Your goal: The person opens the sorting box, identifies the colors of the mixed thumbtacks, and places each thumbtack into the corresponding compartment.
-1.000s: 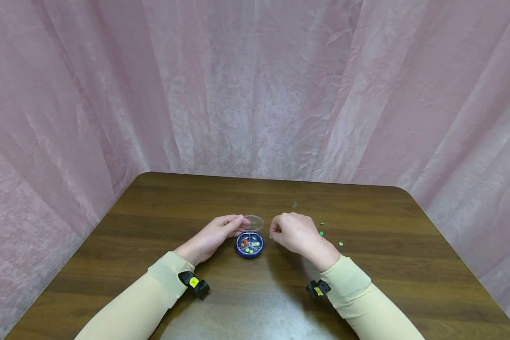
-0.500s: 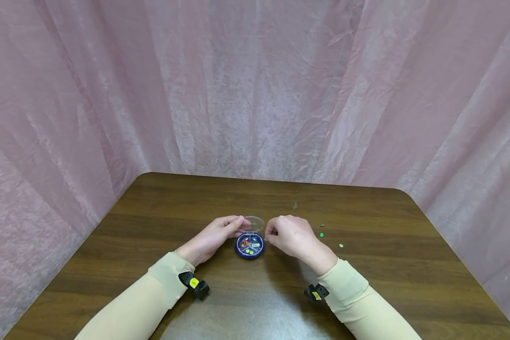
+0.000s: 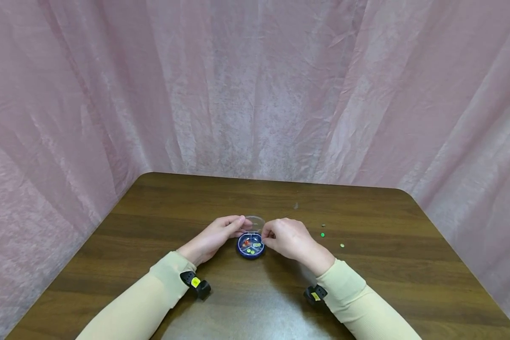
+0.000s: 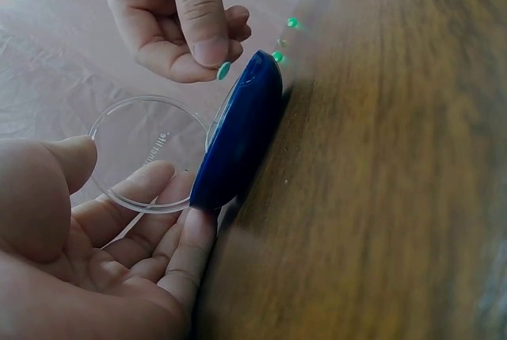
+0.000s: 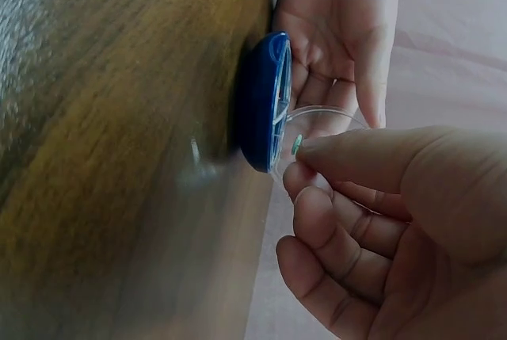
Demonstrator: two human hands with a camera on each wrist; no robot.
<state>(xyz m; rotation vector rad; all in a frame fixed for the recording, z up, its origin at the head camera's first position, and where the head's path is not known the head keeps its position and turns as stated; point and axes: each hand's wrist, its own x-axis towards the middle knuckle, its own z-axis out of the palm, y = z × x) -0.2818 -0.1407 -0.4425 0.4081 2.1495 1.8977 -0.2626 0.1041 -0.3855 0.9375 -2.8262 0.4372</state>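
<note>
A round blue pill case point(image 3: 250, 256) rests on the table with its clear lid point(image 4: 142, 100) raised. Its inside has three compartments; orange-red bits lie in the left one and yellow-green discs in the right and front ones. My left hand point(image 3: 214, 235) is at the back left of the case, holding the lid between thumb and fingers, with fingers also against the blue base. Over the case's right edge, my right hand point(image 3: 292, 240) pinches a small green disc point(image 4: 224, 70) between thumb and index finger. In the right wrist view the same green disc point(image 5: 297, 145) is apart from the case.
To the right on the brown wooden table point(image 3: 391, 274) lie a bright green piece point(image 3: 323, 234), a yellow-green disc point(image 3: 342, 245) and a tiny dark piece point(image 3: 323, 225). A pink curtain point(image 3: 255, 94) hangs behind the table's far edge.
My right hand has moved left, bringing the green disc from beside the case to its right edge. The left hand and the case stay where they were.
</note>
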